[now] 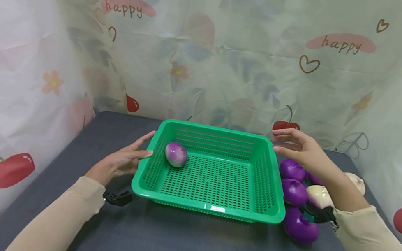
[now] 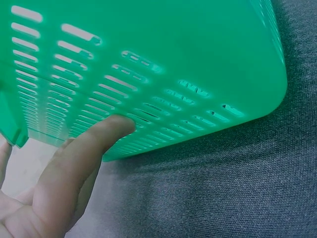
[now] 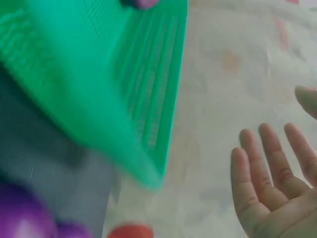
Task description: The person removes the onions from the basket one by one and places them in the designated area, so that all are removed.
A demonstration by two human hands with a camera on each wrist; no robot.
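A green plastic basket (image 1: 206, 211) with slotted walls sits on the dark table. One purple-and-white onion (image 1: 176, 154) lies inside, toward its left wall. My left hand (image 1: 122, 160) holds the basket's left side, its thumb at the rim; in the left wrist view a finger (image 2: 111, 130) touches the slotted outer wall. My right hand (image 1: 300, 147) hovers by the far right corner, fingers extended. The right wrist view shows that hand (image 3: 277, 193) apart from the basket, palm bare. Beneath the right forearm lie purple onions, one of them a large onion (image 1: 301, 227) near the front.
Pale onions, including one (image 1: 320, 196) beside the right wrist, lie among the purple ones on the right. A patterned curtain (image 1: 230, 62) hangs behind and at both sides of the dark table (image 1: 187, 244). A thin looped cord (image 1: 356, 145) shows at the back right.
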